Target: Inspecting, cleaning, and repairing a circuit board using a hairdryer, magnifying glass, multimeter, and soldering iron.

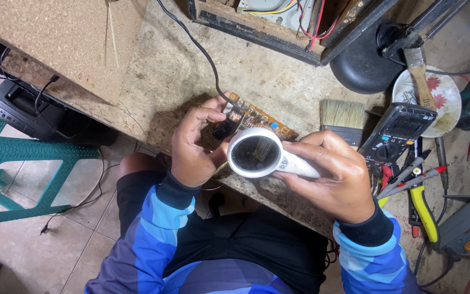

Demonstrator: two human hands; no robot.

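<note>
Head view: at the centre of the frame the left hand gripped a brown circuit board, fingers curled over its left end and thumb beneath, holding it tilted just above the worn wooden bench. A black cable ran from the board toward the upper edge. The right hand was closed firmly around the handle of a white magnifier, its round lens lying directly over the board's lower edge. Right of the hands lay a flat paintbrush, a black multimeter with red and black probes, and yellow-handled pliers. A green plastic chair stood at the left edge.
</note>
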